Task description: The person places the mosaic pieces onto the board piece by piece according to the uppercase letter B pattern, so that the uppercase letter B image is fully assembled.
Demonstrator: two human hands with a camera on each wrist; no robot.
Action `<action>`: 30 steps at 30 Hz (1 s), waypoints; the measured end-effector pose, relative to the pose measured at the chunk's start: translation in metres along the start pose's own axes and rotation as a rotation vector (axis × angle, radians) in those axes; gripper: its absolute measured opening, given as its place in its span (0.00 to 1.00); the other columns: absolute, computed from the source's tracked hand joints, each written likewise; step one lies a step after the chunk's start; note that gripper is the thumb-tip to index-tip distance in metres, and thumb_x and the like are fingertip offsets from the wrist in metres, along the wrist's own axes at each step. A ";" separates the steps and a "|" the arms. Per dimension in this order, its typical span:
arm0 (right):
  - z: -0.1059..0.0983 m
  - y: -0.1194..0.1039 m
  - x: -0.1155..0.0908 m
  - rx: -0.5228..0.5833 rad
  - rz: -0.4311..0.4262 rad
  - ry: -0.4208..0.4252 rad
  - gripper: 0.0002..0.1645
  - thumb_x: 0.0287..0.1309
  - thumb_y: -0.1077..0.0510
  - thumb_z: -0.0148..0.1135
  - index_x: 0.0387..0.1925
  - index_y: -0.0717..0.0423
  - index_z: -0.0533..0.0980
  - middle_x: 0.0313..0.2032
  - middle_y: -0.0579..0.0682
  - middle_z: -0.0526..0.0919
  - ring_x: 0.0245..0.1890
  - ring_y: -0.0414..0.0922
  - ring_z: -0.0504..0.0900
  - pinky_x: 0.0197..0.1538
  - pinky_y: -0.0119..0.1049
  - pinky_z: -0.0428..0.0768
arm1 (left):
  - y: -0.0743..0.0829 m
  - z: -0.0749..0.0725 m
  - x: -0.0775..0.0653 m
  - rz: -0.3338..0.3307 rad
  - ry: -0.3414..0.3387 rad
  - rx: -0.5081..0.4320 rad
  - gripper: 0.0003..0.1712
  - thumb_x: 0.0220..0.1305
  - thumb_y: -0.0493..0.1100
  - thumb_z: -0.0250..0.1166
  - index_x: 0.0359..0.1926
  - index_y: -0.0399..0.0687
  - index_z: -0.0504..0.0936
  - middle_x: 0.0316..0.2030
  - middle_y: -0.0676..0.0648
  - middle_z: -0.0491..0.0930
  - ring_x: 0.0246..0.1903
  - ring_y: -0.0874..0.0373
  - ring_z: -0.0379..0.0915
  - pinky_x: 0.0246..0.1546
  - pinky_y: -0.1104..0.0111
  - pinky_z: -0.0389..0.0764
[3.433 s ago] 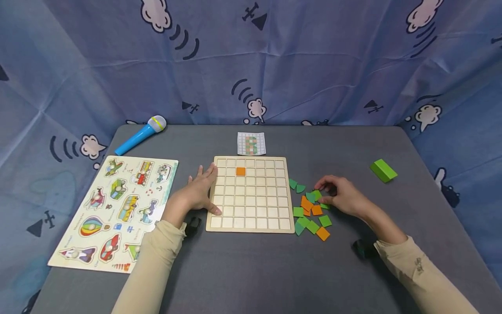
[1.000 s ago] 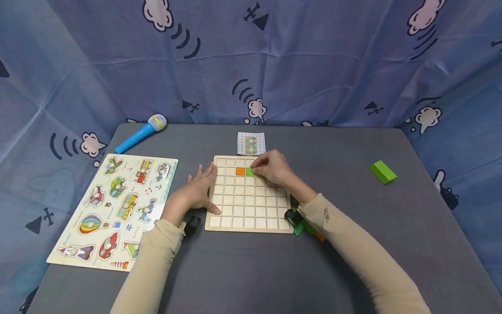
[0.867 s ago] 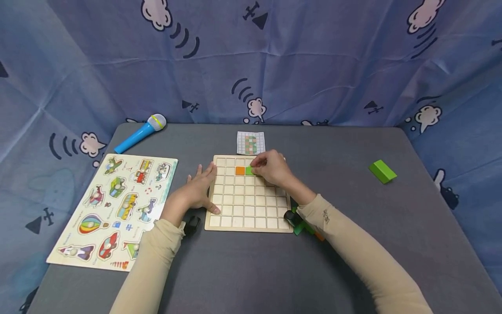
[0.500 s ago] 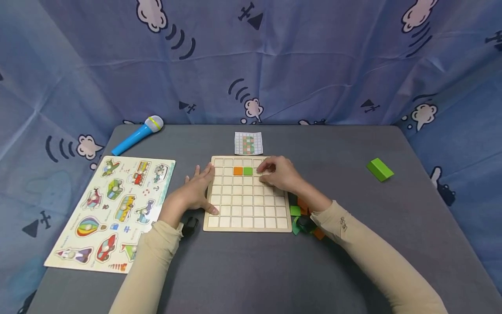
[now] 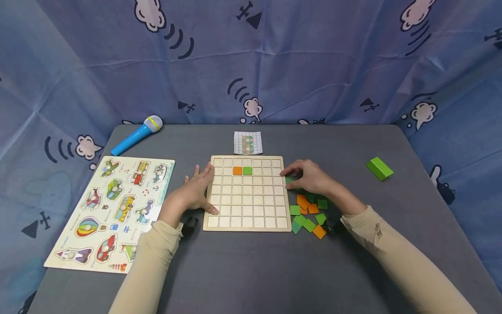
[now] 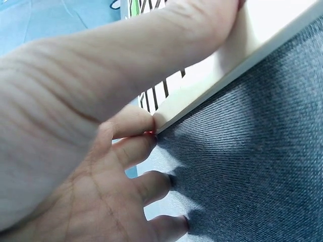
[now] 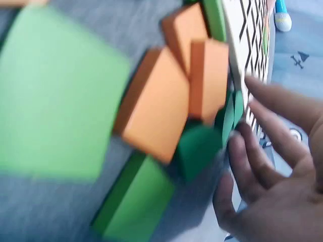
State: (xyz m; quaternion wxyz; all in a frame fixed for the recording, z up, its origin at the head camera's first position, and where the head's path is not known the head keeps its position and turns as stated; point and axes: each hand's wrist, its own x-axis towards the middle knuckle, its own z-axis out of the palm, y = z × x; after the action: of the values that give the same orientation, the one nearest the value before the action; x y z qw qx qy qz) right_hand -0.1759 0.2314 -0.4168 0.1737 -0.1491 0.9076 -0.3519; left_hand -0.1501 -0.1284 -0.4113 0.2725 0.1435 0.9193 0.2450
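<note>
One picture puzzle board [image 5: 108,213] lies to the left of the gridded board [image 5: 251,199], which I use as my marker for everything else. Beyond that puzzle, also left of the gridded board, I see a blue toy microphone [image 5: 135,136]. At the gridded board's left edge I have the left hand [image 5: 191,192], fingers spread, thumb lying on the wood near the lower corner (my left wrist view shows a fingertip against the board's corner). On the gridded board, second row from the far edge, an orange tile [image 5: 237,170] fills the third square from the left and a green tile [image 5: 247,170] the fourth. A pattern card [image 5: 248,143] lies just beyond its far edge. By its right edge is the right hand [image 5: 307,176], thumb and fingers apart and loosely bent, gripping nothing I can make out; a dark green piece [image 5: 289,180] lies beneath, and I cannot tell whether they touch. Loose orange and green pieces [image 5: 309,225] cluster just right of the gridded board's nearer half. Well to its right sits a green block [image 5: 379,168].
</note>
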 end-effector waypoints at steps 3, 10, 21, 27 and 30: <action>-0.005 0.005 -0.004 0.009 -0.012 -0.050 0.25 0.59 0.65 0.77 0.59 0.59 0.85 0.54 0.61 0.82 0.51 0.55 0.79 0.57 0.48 0.80 | 0.000 -0.001 -0.001 -0.005 0.000 -0.001 0.79 0.48 0.45 0.87 0.85 0.34 0.38 0.85 0.36 0.30 0.83 0.31 0.19 0.78 0.29 0.32; -0.008 0.011 -0.008 0.048 -0.017 -0.070 0.27 0.57 0.69 0.77 0.60 0.63 0.82 0.49 0.61 0.81 0.46 0.52 0.76 0.47 0.37 0.79 | 0.000 -0.001 -0.001 -0.005 0.004 0.020 0.80 0.47 0.46 0.87 0.85 0.33 0.38 0.85 0.35 0.31 0.83 0.29 0.20 0.78 0.29 0.34; 0.002 0.013 -0.009 -0.004 -0.033 0.040 0.16 0.59 0.64 0.77 0.49 0.64 0.85 0.38 0.57 0.84 0.36 0.45 0.77 0.40 0.33 0.78 | -0.001 0.001 0.000 -0.011 0.004 -0.007 0.80 0.48 0.45 0.87 0.85 0.35 0.38 0.86 0.36 0.30 0.83 0.31 0.19 0.78 0.30 0.32; 0.001 0.011 -0.010 -0.012 -0.030 -0.007 0.09 0.62 0.68 0.72 0.44 0.64 0.84 0.33 0.54 0.83 0.33 0.45 0.76 0.37 0.34 0.76 | -0.001 0.002 0.000 -0.001 0.009 -0.002 0.80 0.47 0.45 0.87 0.85 0.34 0.38 0.85 0.35 0.31 0.83 0.30 0.20 0.78 0.29 0.33; 0.000 0.011 -0.011 -0.001 -0.044 -0.001 0.04 0.64 0.69 0.70 0.41 0.64 0.84 0.31 0.54 0.83 0.31 0.45 0.77 0.35 0.34 0.76 | -0.001 0.001 0.001 0.001 0.011 0.002 0.80 0.47 0.45 0.87 0.85 0.34 0.38 0.85 0.35 0.31 0.83 0.30 0.20 0.78 0.28 0.33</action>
State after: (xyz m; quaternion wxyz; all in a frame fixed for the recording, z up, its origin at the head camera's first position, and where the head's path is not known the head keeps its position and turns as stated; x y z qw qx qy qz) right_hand -0.1675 0.2431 -0.4220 0.1664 -0.1694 0.9042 -0.3551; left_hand -0.1498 -0.1281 -0.4129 0.2672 0.1429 0.9209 0.2451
